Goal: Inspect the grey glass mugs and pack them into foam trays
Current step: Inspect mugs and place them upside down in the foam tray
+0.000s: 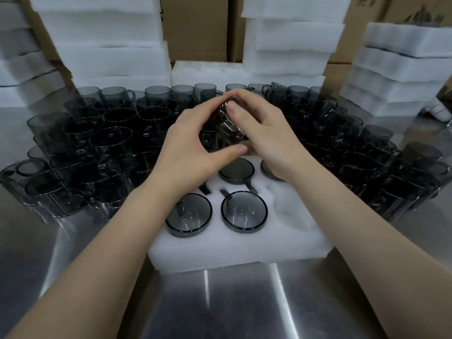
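In the head view, we are holding one grey mug with left grip and right grip both curled round it, above the foam tray; slipping, it risks striking packed mugs in that tray.

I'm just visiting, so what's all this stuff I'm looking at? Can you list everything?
table: one, shiny steel, underneath everything
foam tray: one, white, near centre of the table
packed mugs: four visible, grey, in the foam tray
held mug: one, grey glass, raised above the tray's far edge
loose mugs: dozens, grey, crowded left, right and behind the tray
foam stacks: several, white, along the back
cardboard boxes: several, brown, behind the foam
left hand: grips the held mug
right hand: grips the held mug
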### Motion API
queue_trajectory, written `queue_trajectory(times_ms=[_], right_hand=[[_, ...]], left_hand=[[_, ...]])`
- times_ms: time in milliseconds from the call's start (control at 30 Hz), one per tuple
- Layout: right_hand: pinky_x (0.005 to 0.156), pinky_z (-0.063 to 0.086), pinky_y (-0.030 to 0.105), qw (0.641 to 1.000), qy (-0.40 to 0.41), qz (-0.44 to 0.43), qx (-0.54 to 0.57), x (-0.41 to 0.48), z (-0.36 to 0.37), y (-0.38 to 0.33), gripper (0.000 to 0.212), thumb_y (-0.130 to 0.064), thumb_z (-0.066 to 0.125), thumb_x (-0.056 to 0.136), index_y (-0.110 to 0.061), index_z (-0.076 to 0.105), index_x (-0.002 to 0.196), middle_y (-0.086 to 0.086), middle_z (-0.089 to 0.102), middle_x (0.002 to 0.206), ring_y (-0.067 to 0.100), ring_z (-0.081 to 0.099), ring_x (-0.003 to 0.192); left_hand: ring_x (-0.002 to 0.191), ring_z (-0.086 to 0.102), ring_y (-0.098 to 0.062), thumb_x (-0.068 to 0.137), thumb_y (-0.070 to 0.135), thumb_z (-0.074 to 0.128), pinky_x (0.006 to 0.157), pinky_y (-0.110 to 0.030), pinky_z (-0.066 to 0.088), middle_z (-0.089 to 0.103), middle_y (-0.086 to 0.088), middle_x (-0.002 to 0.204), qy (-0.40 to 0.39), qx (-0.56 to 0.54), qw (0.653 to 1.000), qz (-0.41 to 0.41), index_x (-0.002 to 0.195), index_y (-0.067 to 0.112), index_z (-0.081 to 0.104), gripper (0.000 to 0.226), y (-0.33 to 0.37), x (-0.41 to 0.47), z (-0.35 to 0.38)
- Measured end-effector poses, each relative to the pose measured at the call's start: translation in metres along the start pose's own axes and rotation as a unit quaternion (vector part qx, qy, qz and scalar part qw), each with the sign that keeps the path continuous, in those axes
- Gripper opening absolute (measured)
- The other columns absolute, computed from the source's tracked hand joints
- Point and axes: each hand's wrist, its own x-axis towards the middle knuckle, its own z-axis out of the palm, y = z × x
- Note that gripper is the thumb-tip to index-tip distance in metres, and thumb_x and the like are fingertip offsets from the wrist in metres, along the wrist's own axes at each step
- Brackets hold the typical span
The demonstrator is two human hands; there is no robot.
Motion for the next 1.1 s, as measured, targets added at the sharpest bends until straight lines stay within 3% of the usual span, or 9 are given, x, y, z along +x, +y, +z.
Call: queue_trajectory(times_ms=[67, 233, 433, 533, 633, 700, 800, 900, 1100], right_hand=[[0.064, 0.052, 0.019, 1.0, 0.007, -0.015, -0.019, -0.001, 0.002, -0.002, 0.015, -0.025, 0.052, 0.099, -0.031, 0.066, 0.098, -0.014, 0.064, 0.09, 0.002, 0.061, 0.087], [0.054, 0.054, 0.031, 0.996, 0.04, 0.049, 0.058, -0.002, 0.0, -0.006, 0.02, -0.025, 0.05, 0.102, -0.025, 0.07, 0.103, -0.002, 0.069, 0.094, 0.014, 0.069, 0.084], [0.07, 0.059, 0.054, 0.983, 0.06, 0.099, 0.14, 0.001, -0.007, -0.005, 0.024, -0.027, 0.049, 0.102, -0.016, 0.071, 0.104, 0.013, 0.071, 0.099, 0.029, 0.072, 0.087], [0.075, 0.058, 0.046, 0.968, 0.031, 0.123, 0.216, 0.004, -0.01, -0.003, 0.024, -0.028, 0.051, 0.101, -0.014, 0.069, 0.11, 0.012, 0.071, 0.102, 0.028, 0.07, 0.095], [0.074, 0.057, 0.04, 0.949, -0.026, 0.179, 0.258, 0.005, -0.008, -0.003, 0.033, -0.041, 0.054, 0.097, -0.011, 0.069, 0.103, 0.01, 0.072, 0.098, 0.027, 0.07, 0.091], [0.068, 0.058, 0.037, 0.964, -0.038, 0.174, 0.198, 0.003, -0.006, -0.001, 0.038, -0.045, 0.054, 0.096, -0.011, 0.07, 0.1, 0.012, 0.074, 0.095, 0.028, 0.072, 0.086], [0.07, 0.058, 0.039, 0.993, 0.009, 0.105, 0.058, 0.001, 0.0, 0.003, 0.033, -0.039, 0.052, 0.099, -0.018, 0.074, 0.088, 0.015, 0.074, 0.092, 0.029, 0.072, 0.087], [0.064, 0.057, 0.037, 0.99, 0.039, 0.122, 0.068, 0.003, 0.002, 0.002, 0.035, -0.039, 0.05, 0.101, -0.016, 0.074, 0.092, 0.018, 0.073, 0.096, 0.031, 0.072, 0.09], [0.057, 0.056, 0.034, 0.955, 0.021, 0.186, 0.23, 0.007, -0.007, -0.001, 0.029, -0.029, 0.049, 0.102, -0.009, 0.07, 0.101, 0.009, 0.073, 0.083, 0.024, 0.072, 0.076]], left_hand=[[0.114, 0.057, -0.007, 0.074, 0.027, 0.083, 0.103, -0.035, 0.044, 0.063, 0.015, 0.125, 0.024, 0.015, 1.0, 0.009, 0.136, 0.027, 0.055, 0.068, 0.001, 0.0, 0.0], [0.112, 0.06, -0.012, 0.075, 0.022, 0.082, 0.101, -0.037, 0.046, 0.065, 0.008, 0.124, 0.029, 0.043, 0.998, 0.035, 0.135, 0.018, 0.057, 0.065, 0.003, -0.001, 0.0], [0.114, 0.058, 0.003, 0.073, 0.014, 0.082, 0.103, -0.025, 0.045, 0.063, 0.014, 0.121, 0.019, 0.015, 0.997, 0.07, 0.132, 0.015, 0.057, 0.064, -0.001, -0.001, -0.001], [0.121, 0.056, -0.002, 0.074, 0.008, 0.081, 0.106, -0.031, 0.044, 0.061, 0.01, 0.127, 0.02, -0.008, 0.997, 0.075, 0.133, 0.014, 0.055, 0.065, -0.003, -0.001, 0.0], [0.121, 0.053, 0.0, 0.073, 0.004, 0.079, 0.107, -0.028, 0.042, 0.056, 0.015, 0.126, 0.013, -0.01, 0.997, 0.074, 0.134, 0.015, 0.051, 0.068, -0.004, 0.0, 0.001], [0.12, 0.051, 0.004, 0.071, 0.011, 0.083, 0.105, -0.018, 0.04, 0.054, 0.018, 0.127, -0.012, 0.009, 0.998, 0.054, 0.139, 0.018, 0.047, 0.077, -0.003, 0.001, 0.001], [0.119, 0.049, 0.007, 0.071, 0.027, 0.085, 0.1, -0.005, 0.034, 0.056, 0.014, 0.13, -0.026, 0.02, 0.999, 0.032, 0.143, 0.02, 0.046, 0.082, -0.001, 0.0, 0.001], [0.121, 0.051, 0.003, 0.075, 0.023, 0.083, 0.104, -0.013, 0.038, 0.057, 0.013, 0.13, -0.008, 0.019, 0.999, 0.034, 0.143, 0.017, 0.047, 0.077, 0.002, -0.002, 0.002], [0.137, 0.042, -0.006, 0.074, 0.011, 0.082, 0.114, -0.028, 0.035, 0.049, 0.004, 0.145, -0.041, -0.006, 0.995, 0.089, 0.141, 0.013, 0.045, 0.077, 0.002, -0.003, 0.0]])
